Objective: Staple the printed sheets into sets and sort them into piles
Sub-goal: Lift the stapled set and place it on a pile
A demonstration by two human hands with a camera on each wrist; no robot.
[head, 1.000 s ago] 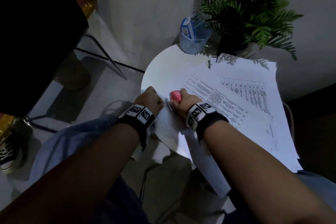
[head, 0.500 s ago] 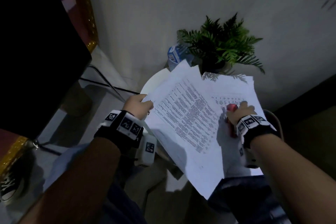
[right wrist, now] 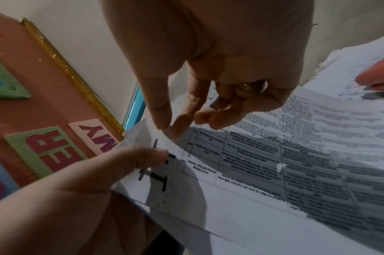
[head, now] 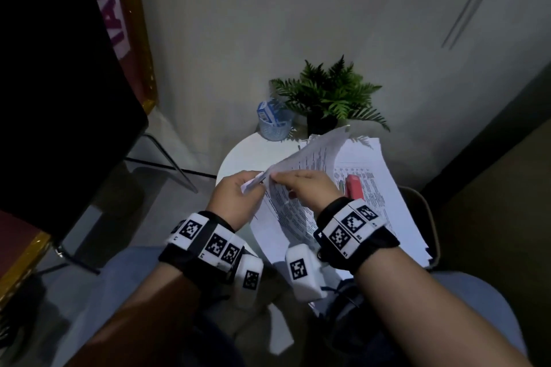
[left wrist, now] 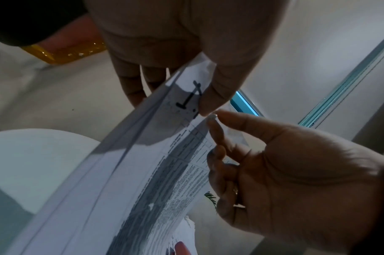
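Both hands meet at one corner of the stapled set (head: 301, 164), lifted off the table (head: 253, 152). Left hand (head: 235, 202) pinches the corner, thumb just beside the staples (right wrist: 156, 177). Right hand (head: 307, 188) nips the top sheet's edge between thumb and forefinger, other fingers curled loosely. Likely checking the staple: hold the corner firmly, peel gently so nothing tears. Beyond, the pink stapler (head: 353, 186) rests on the loose sheets (head: 384, 197).

A round white worktop (head: 253, 152) stands against a grey wall (head: 298, 24). At its back, a green fern (head: 331, 92) in a dark pot sits beside a blue mesh cup (head: 274, 125). A black chair (head: 59, 92) stands left.
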